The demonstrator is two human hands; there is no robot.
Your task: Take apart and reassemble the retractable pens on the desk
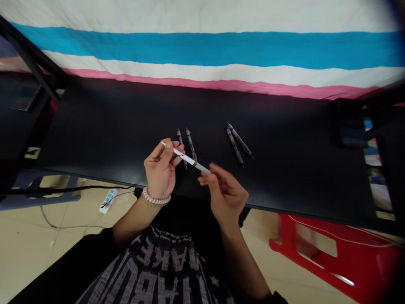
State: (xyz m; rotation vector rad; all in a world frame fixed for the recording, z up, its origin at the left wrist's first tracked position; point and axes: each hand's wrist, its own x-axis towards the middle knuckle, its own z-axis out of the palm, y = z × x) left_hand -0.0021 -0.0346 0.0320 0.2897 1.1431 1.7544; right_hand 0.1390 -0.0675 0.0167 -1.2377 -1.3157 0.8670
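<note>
A white pen point(189, 160) with a dark band is held slantwise above the black table point(284, 169). My left hand point(160, 171), wearing a beaded bracelet, pinches its upper-left end between thumb and fingers. At the lower-right end, the thumb and fingertips of my right hand point(226, 192) close on the pen; they are a little blurred. Just beyond my left hand lie two dark pens, one point(180, 137) partly hidden by the fingers and the other point(191, 143) beside it. Farther right, two more dark pens point(234, 147) point(241, 141) lie close together, their upper ends touching or nearly so.
A striped cloth point(202, 48) hangs along the table's far edge. Black metal frame parts point(34, 63) stand at the left. Below the table are a red plastic stool point(316, 253) at the right and a white power strip point(108, 200) with cables at the left.
</note>
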